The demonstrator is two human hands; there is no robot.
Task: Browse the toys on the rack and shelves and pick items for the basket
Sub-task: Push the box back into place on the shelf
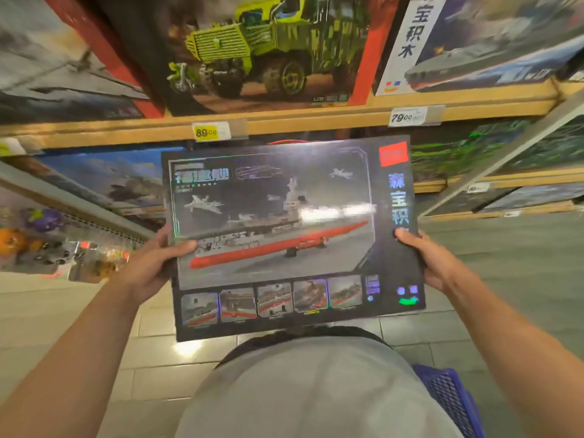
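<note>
A large dark box (pixel 284 235) with a picture of a grey and red warship is held flat in front of my chest, face up. My left hand (pixel 155 263) grips its left edge, thumb on the front. My right hand (pixel 433 263) grips its right edge the same way. A blue plastic basket (pixel 448 396) shows at the lower right beside my body, mostly hidden.
Wooden shelves (pixel 316 120) ahead carry big toy boxes: a green truck set (pixel 252 52), a grey ship set (pixel 474 42), more below. Price tags read 89.00 (pixel 207 132) and 79.00 (pixel 403 116). Small colourful toys (pixel 41 241) hang at the left. Tiled floor (pixel 151 368) lies underfoot.
</note>
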